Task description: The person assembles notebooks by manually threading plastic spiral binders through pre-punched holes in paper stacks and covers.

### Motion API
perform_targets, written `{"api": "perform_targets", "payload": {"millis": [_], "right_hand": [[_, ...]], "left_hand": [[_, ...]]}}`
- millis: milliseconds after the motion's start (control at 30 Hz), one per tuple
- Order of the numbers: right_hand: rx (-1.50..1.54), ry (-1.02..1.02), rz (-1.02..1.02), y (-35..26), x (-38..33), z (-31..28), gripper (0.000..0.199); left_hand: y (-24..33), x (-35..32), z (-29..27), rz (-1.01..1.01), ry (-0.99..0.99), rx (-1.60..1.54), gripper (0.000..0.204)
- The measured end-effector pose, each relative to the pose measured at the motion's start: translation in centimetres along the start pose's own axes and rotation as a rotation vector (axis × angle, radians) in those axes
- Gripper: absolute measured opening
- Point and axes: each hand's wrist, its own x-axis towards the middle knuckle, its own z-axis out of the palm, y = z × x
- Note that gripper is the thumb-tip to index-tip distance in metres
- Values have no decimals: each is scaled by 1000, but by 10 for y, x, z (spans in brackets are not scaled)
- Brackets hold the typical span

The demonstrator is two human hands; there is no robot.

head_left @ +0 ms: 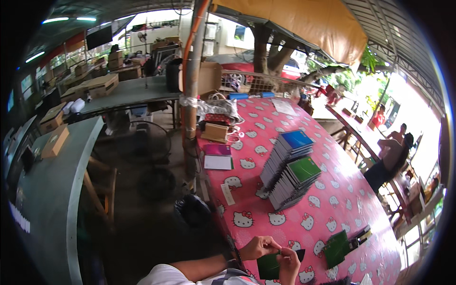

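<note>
Dark green card (267, 266) sits pinched at its top edge between both hands (273, 254) low over the pink bench (342, 190), where so light a fingertip grip could probably let it slip or crease.

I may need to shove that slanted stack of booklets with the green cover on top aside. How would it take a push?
The green-topped stack already leans, fanned like shingles, so a push would probably make it slide apart rather than move as one. The glossy pink tablecloth looks slick, so lower booklets may skid. It touches the blue-topped stack, which could shift too.
</note>
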Motion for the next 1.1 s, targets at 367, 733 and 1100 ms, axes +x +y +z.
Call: {"api": "perform_targets", "payload": {"millis": [367,733,1100], "right_hand": [[-99,9,-135,7,10,5,16],[-194,63,-173,16,7,-12,15],[-53,81,-267,29,9,-17,26]], "left_hand": [[7,-9,-1,-22,70,53,13],[15,-4,20,3,44,121,15],[20,-2,22,122,-25,244,14]]}}
